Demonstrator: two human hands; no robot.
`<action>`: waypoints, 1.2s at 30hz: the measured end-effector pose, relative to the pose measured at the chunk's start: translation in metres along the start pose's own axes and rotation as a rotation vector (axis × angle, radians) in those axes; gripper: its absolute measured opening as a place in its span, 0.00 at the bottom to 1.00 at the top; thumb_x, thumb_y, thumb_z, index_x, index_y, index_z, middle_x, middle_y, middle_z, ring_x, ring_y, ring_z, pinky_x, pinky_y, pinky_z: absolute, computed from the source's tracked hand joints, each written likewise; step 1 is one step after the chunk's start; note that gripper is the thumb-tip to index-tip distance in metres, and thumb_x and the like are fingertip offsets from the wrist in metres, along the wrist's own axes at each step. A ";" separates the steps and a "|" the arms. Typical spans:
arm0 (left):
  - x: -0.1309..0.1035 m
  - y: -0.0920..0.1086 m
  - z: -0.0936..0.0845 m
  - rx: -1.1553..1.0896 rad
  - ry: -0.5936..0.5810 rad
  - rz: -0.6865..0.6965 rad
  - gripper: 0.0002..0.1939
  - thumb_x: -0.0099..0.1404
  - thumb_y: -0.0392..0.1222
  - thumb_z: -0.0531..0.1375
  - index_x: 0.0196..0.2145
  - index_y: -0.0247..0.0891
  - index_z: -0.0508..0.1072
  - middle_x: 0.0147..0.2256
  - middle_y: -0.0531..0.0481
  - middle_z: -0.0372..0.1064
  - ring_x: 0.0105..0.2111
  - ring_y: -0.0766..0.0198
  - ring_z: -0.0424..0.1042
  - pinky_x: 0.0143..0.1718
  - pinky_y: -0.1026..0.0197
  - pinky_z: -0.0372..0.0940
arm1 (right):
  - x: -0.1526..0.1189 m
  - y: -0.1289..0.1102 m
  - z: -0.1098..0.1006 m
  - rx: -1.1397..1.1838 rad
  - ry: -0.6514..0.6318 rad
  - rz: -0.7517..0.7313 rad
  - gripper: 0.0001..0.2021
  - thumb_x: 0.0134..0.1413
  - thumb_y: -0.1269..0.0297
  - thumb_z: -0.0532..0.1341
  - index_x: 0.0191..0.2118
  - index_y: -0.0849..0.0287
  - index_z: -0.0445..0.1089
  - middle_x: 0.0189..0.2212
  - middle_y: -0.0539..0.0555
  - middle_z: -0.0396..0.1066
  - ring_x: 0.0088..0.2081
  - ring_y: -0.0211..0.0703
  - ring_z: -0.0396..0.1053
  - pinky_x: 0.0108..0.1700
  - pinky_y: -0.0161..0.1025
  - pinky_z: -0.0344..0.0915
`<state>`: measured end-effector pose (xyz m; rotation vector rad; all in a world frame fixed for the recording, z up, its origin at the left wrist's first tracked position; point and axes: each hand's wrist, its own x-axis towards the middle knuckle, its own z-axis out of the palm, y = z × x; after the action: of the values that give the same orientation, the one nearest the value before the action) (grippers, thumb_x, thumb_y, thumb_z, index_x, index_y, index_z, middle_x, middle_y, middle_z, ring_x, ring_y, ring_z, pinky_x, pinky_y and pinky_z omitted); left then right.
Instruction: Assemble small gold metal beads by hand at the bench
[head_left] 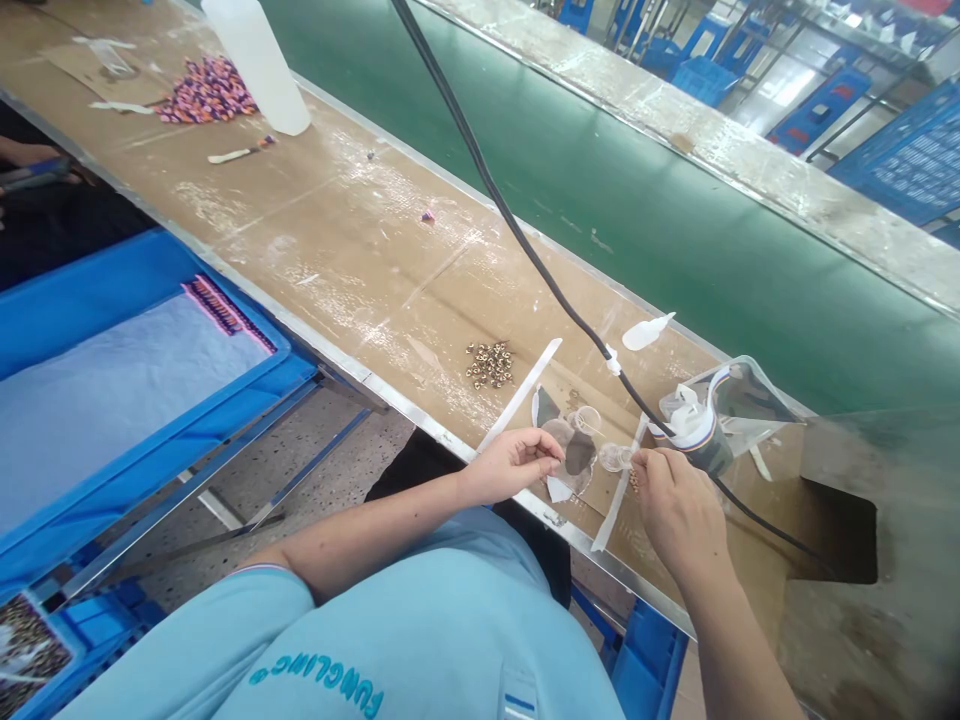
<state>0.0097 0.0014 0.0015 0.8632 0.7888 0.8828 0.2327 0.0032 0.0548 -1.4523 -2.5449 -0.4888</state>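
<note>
My left hand (517, 466) is closed in a pinch at the near edge of a dark, stained round patch (580, 455) on the bench. Whatever its fingertips hold is too small to make out. My right hand (681, 505) is also pinched, its fingertips beside a small clear cup (615, 457); what sits between them is hidden. Another small clear cup (587, 419) stands just beyond the patch. Small gold-coloured pieces (634, 480) lie by my right fingers. To the left is a loose pile of small dark and gold metal pieces (490, 365).
A black cable (517, 225) hangs across the bench. At right are a clear plastic bag (739, 385) and a small white bottle (647, 331). Far left stand a pink-orange pile (206, 92), a large white bottle (262, 70) and a blue tray (281, 345). A green belt (600, 190) runs behind.
</note>
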 end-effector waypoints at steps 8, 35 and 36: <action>0.000 0.000 0.000 0.012 0.004 0.008 0.11 0.55 0.44 0.64 0.33 0.34 0.70 0.28 0.51 0.67 0.29 0.69 0.67 0.34 0.65 0.64 | 0.003 -0.001 -0.004 -0.031 -0.014 -0.040 0.10 0.62 0.70 0.49 0.31 0.59 0.63 0.27 0.54 0.67 0.29 0.41 0.62 0.34 0.36 0.53; -0.004 0.012 0.013 -0.258 0.057 -0.216 0.20 0.44 0.47 0.71 0.29 0.32 0.70 0.24 0.52 0.70 0.25 0.70 0.70 0.31 0.64 0.66 | -0.007 -0.030 -0.008 0.531 0.077 0.359 0.08 0.61 0.61 0.51 0.32 0.55 0.63 0.29 0.52 0.66 0.30 0.40 0.63 0.32 0.37 0.58; -0.004 0.013 0.014 -0.288 0.054 -0.242 0.21 0.43 0.47 0.71 0.29 0.32 0.69 0.23 0.52 0.70 0.24 0.69 0.70 0.30 0.64 0.66 | -0.007 -0.037 -0.007 0.592 0.080 0.362 0.07 0.61 0.62 0.52 0.32 0.55 0.63 0.28 0.51 0.66 0.30 0.40 0.63 0.32 0.37 0.59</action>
<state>0.0154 -0.0020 0.0194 0.4817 0.7717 0.7830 0.2045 -0.0225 0.0520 -1.5466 -2.0333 0.2398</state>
